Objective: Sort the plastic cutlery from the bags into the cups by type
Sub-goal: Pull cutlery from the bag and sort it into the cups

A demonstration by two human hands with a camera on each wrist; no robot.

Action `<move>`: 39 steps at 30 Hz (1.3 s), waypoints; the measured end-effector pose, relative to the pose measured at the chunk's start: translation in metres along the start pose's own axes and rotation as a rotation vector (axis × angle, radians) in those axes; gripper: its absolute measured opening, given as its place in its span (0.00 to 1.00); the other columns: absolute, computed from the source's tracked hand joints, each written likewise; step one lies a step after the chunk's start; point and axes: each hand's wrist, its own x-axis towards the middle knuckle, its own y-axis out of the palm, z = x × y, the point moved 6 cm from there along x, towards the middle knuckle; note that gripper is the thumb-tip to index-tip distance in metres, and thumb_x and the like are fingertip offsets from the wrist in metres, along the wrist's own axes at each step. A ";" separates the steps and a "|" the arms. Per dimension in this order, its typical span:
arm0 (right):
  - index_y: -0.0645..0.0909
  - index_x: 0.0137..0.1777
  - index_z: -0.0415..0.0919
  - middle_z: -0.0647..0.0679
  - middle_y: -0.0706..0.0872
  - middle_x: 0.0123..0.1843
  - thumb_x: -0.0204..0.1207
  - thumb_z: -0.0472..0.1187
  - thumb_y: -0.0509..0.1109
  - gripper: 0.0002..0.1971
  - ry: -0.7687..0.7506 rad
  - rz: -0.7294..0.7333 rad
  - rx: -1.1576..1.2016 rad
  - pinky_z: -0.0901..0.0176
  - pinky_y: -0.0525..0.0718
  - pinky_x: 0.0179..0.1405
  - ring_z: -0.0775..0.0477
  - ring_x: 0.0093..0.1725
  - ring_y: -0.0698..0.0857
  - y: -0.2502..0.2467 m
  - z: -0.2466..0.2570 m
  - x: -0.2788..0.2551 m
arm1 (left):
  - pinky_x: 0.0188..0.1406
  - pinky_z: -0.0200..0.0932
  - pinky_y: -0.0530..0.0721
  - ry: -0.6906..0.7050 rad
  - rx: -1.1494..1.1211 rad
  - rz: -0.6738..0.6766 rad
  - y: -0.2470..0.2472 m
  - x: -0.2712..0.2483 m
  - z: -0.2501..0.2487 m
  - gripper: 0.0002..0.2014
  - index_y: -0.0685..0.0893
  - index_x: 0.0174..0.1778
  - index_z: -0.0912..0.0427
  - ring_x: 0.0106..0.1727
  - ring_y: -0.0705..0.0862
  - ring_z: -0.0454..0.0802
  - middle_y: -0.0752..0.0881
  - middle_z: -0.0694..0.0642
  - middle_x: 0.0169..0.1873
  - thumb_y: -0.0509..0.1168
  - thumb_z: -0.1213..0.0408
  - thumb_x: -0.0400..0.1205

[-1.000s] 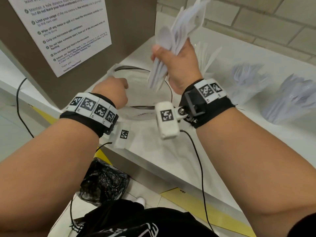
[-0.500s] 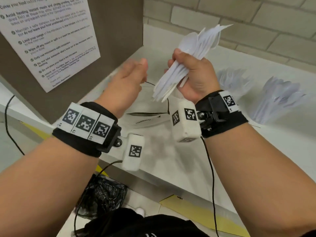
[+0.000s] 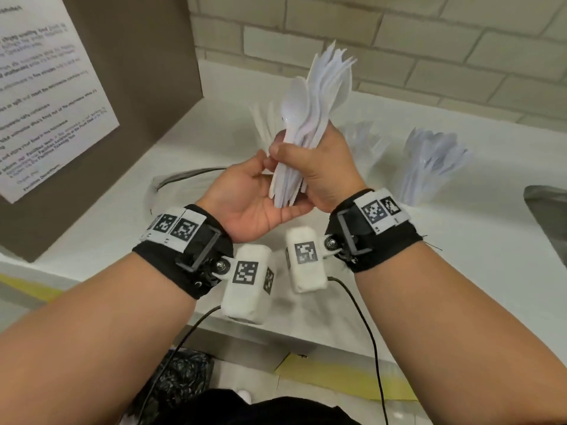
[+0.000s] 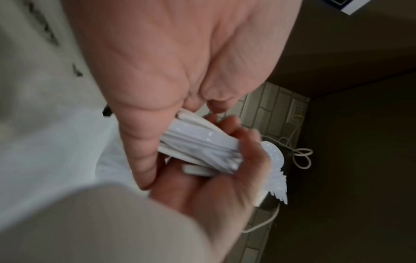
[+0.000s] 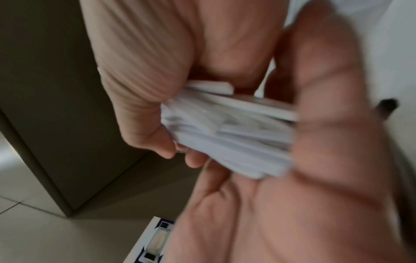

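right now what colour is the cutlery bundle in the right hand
White, slightly translucent; the cutlery bundle shows best in the head view.

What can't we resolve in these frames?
- Cups: cutlery standing on the counter in the head view hides any cup beneath.
- Bundle of cutlery in the right hand: count and mix unclear; wrist views blurred.
- Left hand fingertips: hidden behind the bundle handles.
- Poster text: blurred, cut by the edge.

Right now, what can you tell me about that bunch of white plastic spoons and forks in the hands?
The bundle of cutlery is white, glossy plastic: spoons, with pointed fork tines showing at the top. It stands nearly upright above the counter, heads fanned up, handles down. The right hand wraps round its middle in a firm grip. The left hand lies open under the handle ends, touching them.
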 end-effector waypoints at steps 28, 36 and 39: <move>0.74 0.36 0.42 0.48 0.85 0.33 0.71 0.52 0.77 0.17 0.198 -0.015 -0.481 0.52 0.89 0.37 0.48 0.35 0.89 -0.034 0.003 -0.013 | 0.46 0.57 0.89 0.376 0.335 -0.286 -0.020 -0.013 -0.017 0.04 0.82 0.45 0.64 0.36 0.88 0.56 0.85 0.56 0.31 0.67 0.66 0.81; 0.86 0.56 0.47 0.51 0.80 0.58 0.79 0.51 0.67 0.12 -0.067 0.128 -1.108 0.64 0.76 0.54 0.60 0.46 0.78 -0.010 0.014 -0.002 | 0.44 0.51 0.87 0.349 0.468 -0.187 -0.013 -0.005 -0.001 0.10 0.84 0.55 0.60 0.39 0.87 0.52 0.88 0.57 0.40 0.68 0.70 0.79; 0.87 0.53 0.41 0.50 0.83 0.52 0.82 0.51 0.64 0.16 -0.024 0.168 -1.105 0.72 0.75 0.45 0.59 0.42 0.79 -0.006 0.007 -0.005 | 0.52 0.57 0.87 0.335 0.455 -0.121 -0.009 -0.003 0.002 0.16 0.82 0.61 0.61 0.43 0.89 0.55 0.87 0.61 0.47 0.68 0.70 0.77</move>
